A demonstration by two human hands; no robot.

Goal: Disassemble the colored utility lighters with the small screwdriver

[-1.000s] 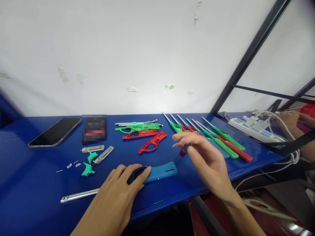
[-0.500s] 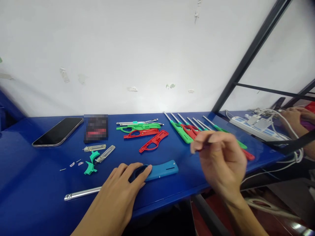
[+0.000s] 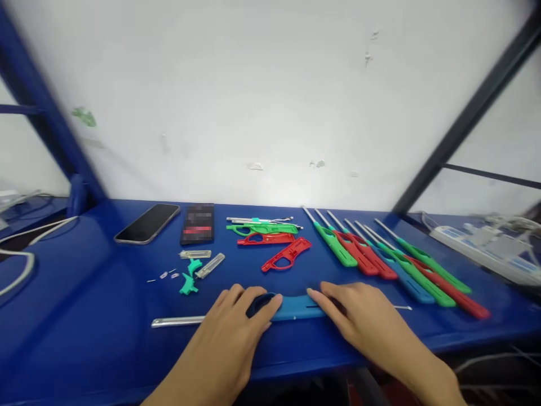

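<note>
A blue gas lighter lies sideways near the desk's front edge, its silver tube pointing left. My left hand is closed around it at the dark finger loop, thumb on the near side. At the handle's right end, my right hand grips with thumb and fingers, covering that end. A thin metal rod sticks out to the right from under my right hand; whether the hand holds it I cannot tell.
Green trigger pieces, clear fuel tanks and tiny parts lie left. Red handle shells and a green shell lie behind. Several whole lighters line the right. A phone and dark box stand back left.
My right hand has come down from the air to the blue lighter's handle end. The left hand stays on the lighter. The camera view has turned left.
</note>
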